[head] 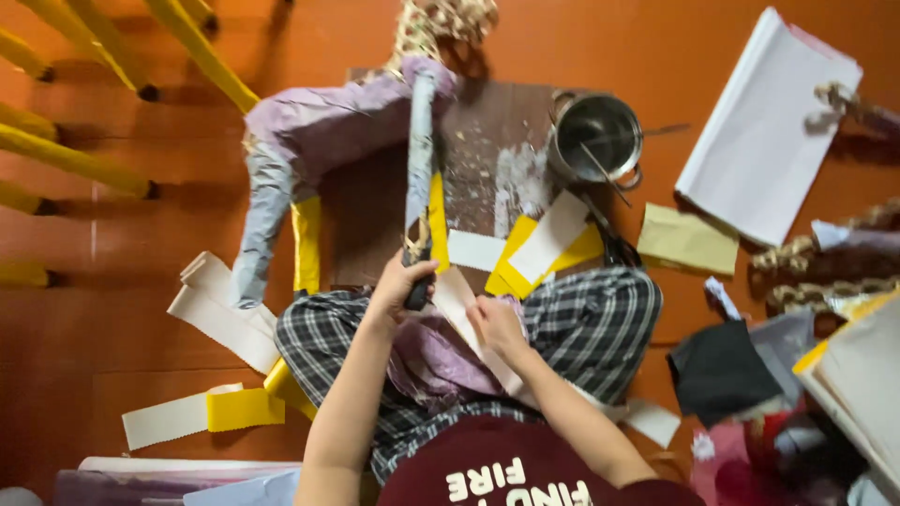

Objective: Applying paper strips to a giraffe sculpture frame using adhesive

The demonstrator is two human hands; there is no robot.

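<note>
the left hand [398,286] is closed around the lower end of a long leg [420,159] of a papier-mache animal figure [328,126], and the fingers wrap it fully near its dark foot. the right hand [497,326] is half closed and pinches a white paper strip [459,305], which lies against the same leg end, just beside the left hand. the figure has a pale purple body and stands over a brown board [487,141] on the orange floor [112,309]; the held leg comes from the body down toward the person's lap. a second leg [262,225], grey-blue, hangs at the left side of the board. on the board, to the right of the held leg, are white and yellow paper pieces [539,248], and at the upper right corner of the board stands a metal pot [597,136] with a thin stick inside. right of the board lies a beige paper [687,240], and further a stack of white sheets [764,131]. left of the board, more white and yellow strips [202,412] lie on the floor. the person sits cross-legged in checked trousers [591,323].
</note>
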